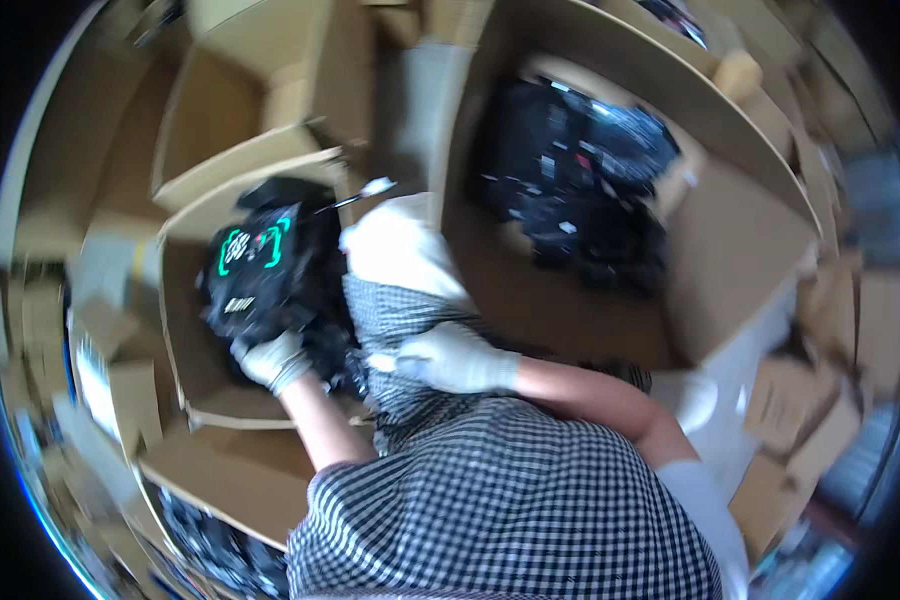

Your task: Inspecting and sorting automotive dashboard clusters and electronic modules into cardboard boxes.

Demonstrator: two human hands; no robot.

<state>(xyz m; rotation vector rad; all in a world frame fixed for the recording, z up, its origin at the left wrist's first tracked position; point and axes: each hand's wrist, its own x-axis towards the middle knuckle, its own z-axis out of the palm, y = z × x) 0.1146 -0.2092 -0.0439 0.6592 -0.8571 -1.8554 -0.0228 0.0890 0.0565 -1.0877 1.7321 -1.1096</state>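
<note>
My left hand (273,362), in a whitish work glove, reaches into a cardboard box (175,340) on the left. Its fingers are closed on the lower edge of a black plastic package (255,265) with green bracket marks and white print. Further black packages lie under and beside it, partly hidden and blurred. My right hand (455,360), gloved too, is over my checked apron, outside the box. Its fingers are bent and pressed together. A small whitish tip (380,362) sticks out at them; whether it is a fingertip or a held thing is unclear.
A larger open cardboard box (745,265) on the right holds a heap of black plastic-wrapped packages (580,170). Another open box (225,110) stands beyond the left one. Below left lie more black packages (220,545). Cartons (795,405) stand along the right.
</note>
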